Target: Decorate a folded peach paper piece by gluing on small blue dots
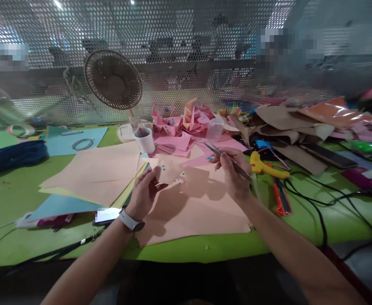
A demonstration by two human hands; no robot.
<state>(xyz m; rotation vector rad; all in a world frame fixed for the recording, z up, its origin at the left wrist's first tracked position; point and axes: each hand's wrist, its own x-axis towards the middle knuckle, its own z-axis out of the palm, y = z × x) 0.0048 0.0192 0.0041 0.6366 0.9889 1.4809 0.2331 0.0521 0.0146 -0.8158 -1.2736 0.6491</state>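
Observation:
My left hand (145, 188) pinches a small peach paper piece (170, 171) with blue dots on it, holding it above the peach sheets (198, 212). In my right hand (235, 171) are metal tweezers (213, 148), their tips pointing up and left, a little beyond the paper piece. A few small blue dots (183, 174) show near the edge of the piece. The tweezers and the held paper look apart.
Behind the hands are a white cup (144, 140), a fan (113, 79) and folded pink papers (173, 123). A yellow glue gun (267, 166), a red cutter (281, 197) and black cables (319, 199) lie right. Peach sheets (93, 169) and a lit phone (108, 215) are left.

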